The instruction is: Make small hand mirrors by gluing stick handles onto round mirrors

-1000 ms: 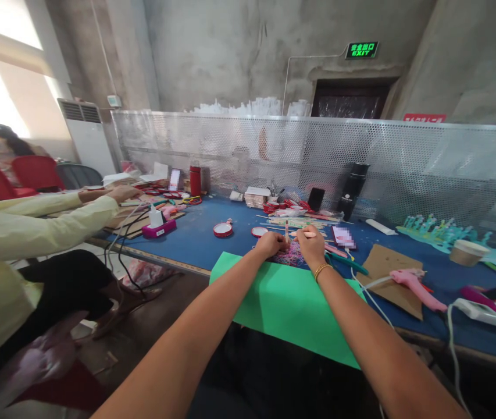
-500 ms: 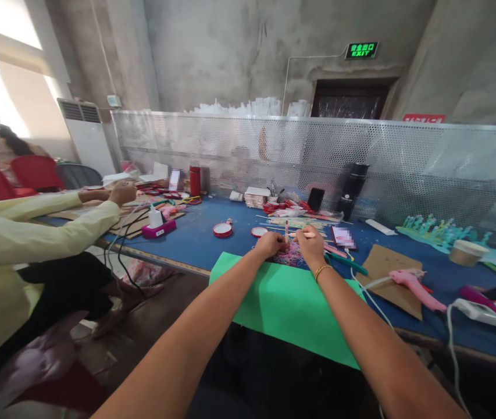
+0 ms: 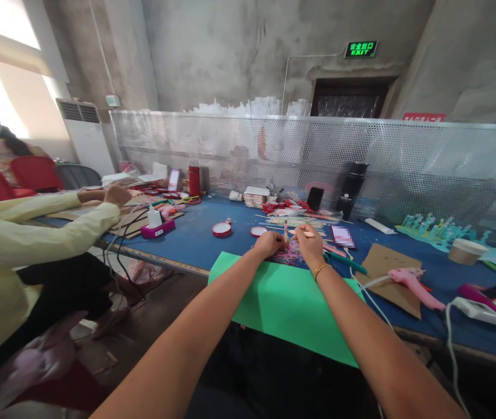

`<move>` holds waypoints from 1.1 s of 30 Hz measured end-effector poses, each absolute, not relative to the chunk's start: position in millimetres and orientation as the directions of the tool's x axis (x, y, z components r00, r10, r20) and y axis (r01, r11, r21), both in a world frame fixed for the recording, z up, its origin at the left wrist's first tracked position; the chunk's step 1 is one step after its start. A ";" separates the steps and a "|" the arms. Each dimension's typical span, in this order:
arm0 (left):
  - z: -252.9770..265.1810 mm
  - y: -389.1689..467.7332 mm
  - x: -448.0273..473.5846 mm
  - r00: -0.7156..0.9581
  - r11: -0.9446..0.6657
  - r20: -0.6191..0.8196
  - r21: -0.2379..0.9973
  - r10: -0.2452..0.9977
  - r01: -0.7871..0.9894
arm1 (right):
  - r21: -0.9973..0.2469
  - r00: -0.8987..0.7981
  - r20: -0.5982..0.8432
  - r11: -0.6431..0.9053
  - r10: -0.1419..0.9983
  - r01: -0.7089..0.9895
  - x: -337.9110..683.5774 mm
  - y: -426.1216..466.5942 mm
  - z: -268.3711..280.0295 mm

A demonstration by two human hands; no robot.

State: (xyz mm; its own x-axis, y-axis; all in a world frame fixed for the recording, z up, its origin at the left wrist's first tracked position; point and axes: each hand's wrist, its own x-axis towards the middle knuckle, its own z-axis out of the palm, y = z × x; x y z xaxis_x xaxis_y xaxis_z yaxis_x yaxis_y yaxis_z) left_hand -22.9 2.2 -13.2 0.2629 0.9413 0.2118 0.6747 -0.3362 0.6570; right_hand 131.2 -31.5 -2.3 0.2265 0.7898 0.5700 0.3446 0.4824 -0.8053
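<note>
While the left hand (image 3: 270, 244) pinches the lower part of an upright stick (image 3: 286, 227), the right hand (image 3: 311, 244) grips a pale pen (image 3: 307, 234), its tip pointing at the stick. The stick stands between the two hands, above a pink and purple tangle of strings (image 3: 290, 256). Nearer the body, a green sheet (image 3: 286, 297) hangs over the table's (image 3: 193, 233) front edge, under both forearms.

Just beyond the hands lie thin sticks (image 3: 295, 222) and, to the left, two round red-rimmed tins (image 3: 221, 230). To the right are a phone (image 3: 342, 237), then cardboard (image 3: 376, 267) with a pink glue gun (image 3: 416, 288) on it, and a cup (image 3: 468, 251). A black bottle (image 3: 353, 189) stands by the mesh screen (image 3: 443, 169); a red bottle (image 3: 194, 180) stands farther left. At far left, a co-worker in yellow sleeves (image 3: 68, 230) reaches over the same table.
</note>
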 end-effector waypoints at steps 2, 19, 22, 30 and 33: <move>-13.3 2.1 -23.0 0.261 -0.335 0.212 0.657 0.942 0.676 | -0.812 0.217 0.560 0.479 0.800 0.332 130.6 -30.6 -3.0; -16.7 6.3 -24.4 0.285 -0.373 0.243 0.658 0.927 0.654 | -0.765 0.224 0.587 0.443 0.778 0.468 134.1 -29.7 -4.2; -15.7 5.4 -24.2 0.287 -0.367 0.232 0.667 0.929 0.649 | -0.775 0.251 0.582 0.434 0.774 0.459 134.2 -28.4 -4.6; -14.4 3.6 -23.6 0.293 -0.371 0.234 0.680 0.927 0.632 | -0.757 0.223 0.595 0.445 0.772 0.479 134.5 -25.3 -7.8; -12.7 2.1 -23.2 0.289 -0.368 0.231 0.665 0.929 0.649 | -0.759 0.238 0.591 0.430 0.771 0.489 135.1 -25.7 -7.3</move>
